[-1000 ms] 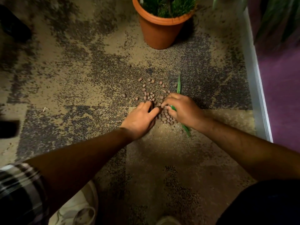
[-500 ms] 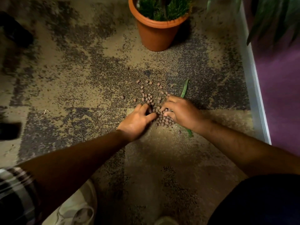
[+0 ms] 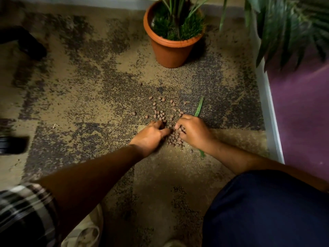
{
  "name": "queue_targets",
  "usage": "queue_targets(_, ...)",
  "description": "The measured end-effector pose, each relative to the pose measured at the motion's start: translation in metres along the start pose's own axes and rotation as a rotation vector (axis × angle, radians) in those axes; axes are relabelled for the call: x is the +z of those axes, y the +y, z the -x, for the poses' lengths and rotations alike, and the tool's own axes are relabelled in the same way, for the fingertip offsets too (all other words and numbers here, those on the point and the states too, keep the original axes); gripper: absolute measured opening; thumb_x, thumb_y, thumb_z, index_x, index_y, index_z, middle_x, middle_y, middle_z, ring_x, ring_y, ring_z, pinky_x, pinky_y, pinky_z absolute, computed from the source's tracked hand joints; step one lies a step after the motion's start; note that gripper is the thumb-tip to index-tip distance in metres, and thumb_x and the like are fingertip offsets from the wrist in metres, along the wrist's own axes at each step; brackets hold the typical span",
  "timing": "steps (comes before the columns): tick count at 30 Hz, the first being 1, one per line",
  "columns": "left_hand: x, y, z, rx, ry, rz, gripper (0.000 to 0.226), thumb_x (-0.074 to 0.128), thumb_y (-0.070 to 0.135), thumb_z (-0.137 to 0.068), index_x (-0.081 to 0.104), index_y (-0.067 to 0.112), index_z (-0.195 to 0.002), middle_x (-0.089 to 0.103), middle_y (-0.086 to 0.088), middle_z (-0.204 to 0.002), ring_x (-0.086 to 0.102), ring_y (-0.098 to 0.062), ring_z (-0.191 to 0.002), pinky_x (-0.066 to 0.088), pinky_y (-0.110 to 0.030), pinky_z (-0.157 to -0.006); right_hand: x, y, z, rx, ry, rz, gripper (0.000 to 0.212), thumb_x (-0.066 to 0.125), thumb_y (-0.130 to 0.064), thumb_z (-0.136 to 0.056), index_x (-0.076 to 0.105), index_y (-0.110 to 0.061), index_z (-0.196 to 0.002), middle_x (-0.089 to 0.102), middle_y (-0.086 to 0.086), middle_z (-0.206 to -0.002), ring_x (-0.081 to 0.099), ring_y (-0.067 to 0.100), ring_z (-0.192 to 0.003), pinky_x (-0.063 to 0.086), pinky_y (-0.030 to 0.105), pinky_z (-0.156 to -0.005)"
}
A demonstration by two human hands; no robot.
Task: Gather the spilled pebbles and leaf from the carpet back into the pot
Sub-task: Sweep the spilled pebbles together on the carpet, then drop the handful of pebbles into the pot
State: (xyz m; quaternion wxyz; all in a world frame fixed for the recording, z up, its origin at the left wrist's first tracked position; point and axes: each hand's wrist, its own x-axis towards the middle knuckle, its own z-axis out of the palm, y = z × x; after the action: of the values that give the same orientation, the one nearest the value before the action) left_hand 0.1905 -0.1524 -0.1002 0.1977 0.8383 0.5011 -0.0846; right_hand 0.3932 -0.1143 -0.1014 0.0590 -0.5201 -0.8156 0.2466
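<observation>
Small brown pebbles (image 3: 161, 114) lie scattered on the mottled carpet, with a denser heap (image 3: 175, 139) between my hands. My left hand (image 3: 150, 137) rests palm down at the heap's left side, fingers curled toward it. My right hand (image 3: 193, 131) cups the heap from the right, with a few pebbles under its fingertips. A long green leaf (image 3: 198, 109) lies flat on the carpet and runs under my right hand; its tip shows by my wrist. The terracotta pot (image 3: 170, 52), holding a green plant, stands upright farther back.
A white baseboard (image 3: 268, 111) and purple wall bound the carpet on the right, with dark fronds (image 3: 284, 27) hanging above. A dark object (image 3: 26, 42) sits at far left, another (image 3: 12, 145) at the left edge. My knee (image 3: 263, 207) and a light shoe (image 3: 85, 232) are near.
My hands have drawn closer together around the heap, and the pebbles between them are more bunched. The view has tilted up, showing more of the pot.
</observation>
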Motion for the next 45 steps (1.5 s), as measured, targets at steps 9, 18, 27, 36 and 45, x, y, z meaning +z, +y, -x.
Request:
queue_targets(9, -0.008, 0.008, 0.000, -0.256, 0.253, 0.535, 0.027, 0.062, 0.012, -0.095, 0.065, 0.022, -0.120, 0.060, 0.001, -0.114, 0.062, -0.012, -0.091, 0.055, -0.023, -0.082, -0.017, 0.005, -0.015, 0.379, 0.023, -0.368, 0.025, 0.088, -0.016, -0.074, 0.075, -0.027, -0.091, 0.074, -0.010, -0.109, 0.070, 0.008, -0.090, 0.061, 0.030, -0.081)
queue_targets(18, -0.031, -0.001, -0.018, -0.534, 0.512, 1.170, 0.021, 0.067, -0.006, -0.085, 0.066, 0.015, -0.087, 0.071, -0.006, -0.086, 0.065, -0.017, -0.078, 0.061, -0.041, -0.079, -0.045, -0.014, -0.032, 0.514, 0.138, -0.908, 0.029, 0.085, 0.003, -0.074, 0.075, -0.020, -0.089, 0.077, 0.002, -0.095, 0.075, 0.017, -0.083, 0.064, 0.031, -0.075)
queue_targets(27, -0.138, -0.013, -0.036, -0.815, 0.689, 1.702, 0.017, 0.064, -0.005, -0.093, 0.061, 0.010, -0.084, 0.067, -0.010, -0.089, 0.067, -0.017, -0.066, 0.061, -0.029, -0.060, -0.119, -0.063, -0.065, 0.665, 0.241, -1.535, 0.020, 0.071, 0.010, -0.085, 0.069, -0.007, -0.094, 0.073, 0.006, -0.084, 0.071, 0.013, -0.077, 0.059, 0.023, -0.068)
queue_targets(36, -0.222, -0.032, -0.081, -0.745, 0.694, 1.905, 0.024, 0.060, -0.008, -0.093, 0.054, 0.007, -0.076, 0.057, -0.009, -0.074, 0.058, -0.014, -0.065, 0.059, -0.023, -0.057, -0.174, -0.080, -0.133, 0.754, 0.249, -1.847, 0.014, 0.072, 0.007, -0.086, 0.067, -0.004, -0.081, 0.062, 0.009, -0.106, 0.057, 0.018, -0.115, 0.059, 0.020, -0.054)
queue_targets(45, -0.260, -0.077, -0.152, -0.631, 0.492, 1.900, 0.020, 0.050, -0.002, -0.100, 0.052, 0.009, -0.083, 0.057, -0.008, -0.092, 0.055, -0.011, -0.068, 0.053, -0.014, -0.047, -0.195, -0.066, -0.198, 0.874, 0.415, -1.803, 0.017, 0.066, 0.005, -0.092, 0.060, -0.003, -0.078, 0.055, 0.011, -0.094, 0.056, 0.015, -0.078, 0.060, 0.020, -0.063)
